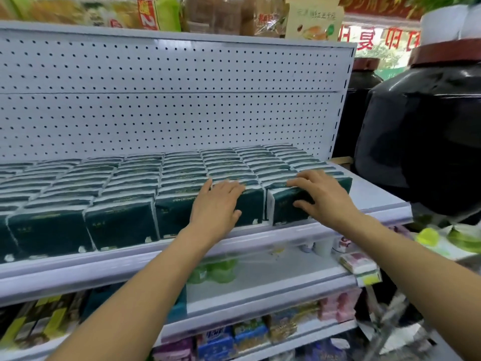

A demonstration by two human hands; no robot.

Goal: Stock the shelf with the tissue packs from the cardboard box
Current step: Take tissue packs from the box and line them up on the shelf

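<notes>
The shelf [364, 194] is a flat white metal deck with a pale, smooth front rail, backed by a white pegboard [169, 100] dotted with small round holes. It holds the packs [49, 230]: dark green, soft plastic-wrapped blocks with white ends, standing upright in tight rows that run from the left edge to near the right end, several deep toward the pegboard. The front faces are glossy and slightly crinkled, with faint pale print too small to read.

The left hand [217, 204] lies flat against the front pack of one row, fingers straight and together over its top edge, thumb spread to the left. Just to its right the right hand [321, 194] rests on the last pack [283, 208] at the right end of the front row, fingers curled over its top edge and thumb against its front face, so it grips that pack. This pack sits a little tilted, with a narrow gap from its neighbour. Right of it, bare white shelf shows.

Below, a second shelf [273, 272] carries green bottles [213, 272] and a small pink-and-white packet [356, 261] near its right end. The lower tiers hold blurred boxes [33, 324] and bags [250, 332] in yellow, blue and pink. At far right stands a large, rounded, glossy black jar [429, 142] with a dark red rim.
</notes>
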